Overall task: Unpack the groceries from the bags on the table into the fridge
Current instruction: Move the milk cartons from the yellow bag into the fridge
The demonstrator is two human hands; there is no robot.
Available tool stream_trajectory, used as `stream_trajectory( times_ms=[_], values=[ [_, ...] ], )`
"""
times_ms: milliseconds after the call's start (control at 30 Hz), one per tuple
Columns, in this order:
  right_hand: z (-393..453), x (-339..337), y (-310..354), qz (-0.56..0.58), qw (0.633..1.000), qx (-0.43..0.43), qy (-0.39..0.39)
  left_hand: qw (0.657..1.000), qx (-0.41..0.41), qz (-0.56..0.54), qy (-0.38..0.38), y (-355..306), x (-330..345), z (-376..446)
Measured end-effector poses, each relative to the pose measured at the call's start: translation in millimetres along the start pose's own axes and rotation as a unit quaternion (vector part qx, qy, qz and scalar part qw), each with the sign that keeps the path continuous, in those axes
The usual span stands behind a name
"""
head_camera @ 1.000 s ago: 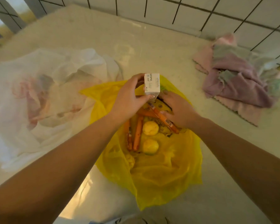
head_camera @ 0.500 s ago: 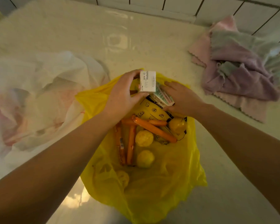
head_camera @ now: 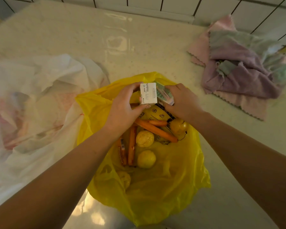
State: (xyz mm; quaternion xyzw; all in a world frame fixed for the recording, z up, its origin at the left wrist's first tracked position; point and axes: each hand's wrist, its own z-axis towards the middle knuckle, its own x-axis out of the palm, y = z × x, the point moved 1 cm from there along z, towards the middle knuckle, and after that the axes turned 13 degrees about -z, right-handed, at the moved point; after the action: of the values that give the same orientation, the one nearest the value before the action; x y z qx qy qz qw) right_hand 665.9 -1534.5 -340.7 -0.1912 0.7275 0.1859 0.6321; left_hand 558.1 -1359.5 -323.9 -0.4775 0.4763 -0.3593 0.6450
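The left hand (head_camera: pixel 122 109) was curled round a small white carton (head_camera: pixel 148 93), thumb on its near face and fingers hidden behind its far side, holding it upright at the far rim of the yellow bag (head_camera: pixel 155 195). The right hand (head_camera: pixel 182 101) gripped a second, green-and-pink carton (head_camera: pixel 164 94) just beside the first, the two touching or nearly so; this one leaned, its long axis slanting away from the bag's centre.

Nearest the viewer inside the bag lay a round yellow fruit (head_camera: pixel 146 158) under loose folds, then another (head_camera: pixel 144 138) further in, with wrapped orange sausages (head_camera: pixel 131 144) beside them running near to far. Beyond those, a yellow printed packet (head_camera: pixel 155 113) lay directly beneath both hands, partly covered by them. Both cartons were already up at the bag's mouth, so lifting them clear looked the likely next move, each hand equally placed for its own.

Past the bag's left side a white bag (head_camera: pixel 40 96) lay crumpled on the worktop (head_camera: pixel 89 38), its contents unreadable. Past the right side sat a heap of cloths (head_camera: pixel 238 71). The fridge was out of view.
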Motion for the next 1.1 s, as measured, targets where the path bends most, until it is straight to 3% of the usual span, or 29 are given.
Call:
stream_trajectory(
  times_ms=[100, 367, 667, 867, 1100],
  values=[
    [-7, -19, 9, 0.081, 0.995, 0.007, -0.053, 0.999, -0.011, -0.037, -0.014, -7, -4, -7],
    [-59, -77, 38, 0.184, 0.977, -0.015, -0.106, 0.996, 0.01, -0.069, -0.053, -39, -31, -49],
    [-154, -137, 89, 0.299, 0.938, -0.111, -0.138, 0.988, 0.04, -0.067, -0.137, -97, -67, -153],
    [-197, -136, 141, 0.45, 0.874, -0.18, -0.042, 0.97, 0.027, -0.041, -0.238, -119, -92, -248],
    [-237, -108, 246, 0.458, 0.835, -0.3, 0.059, 0.938, -0.037, 0.026, -0.345, -116, -138, -367]
  ],
)
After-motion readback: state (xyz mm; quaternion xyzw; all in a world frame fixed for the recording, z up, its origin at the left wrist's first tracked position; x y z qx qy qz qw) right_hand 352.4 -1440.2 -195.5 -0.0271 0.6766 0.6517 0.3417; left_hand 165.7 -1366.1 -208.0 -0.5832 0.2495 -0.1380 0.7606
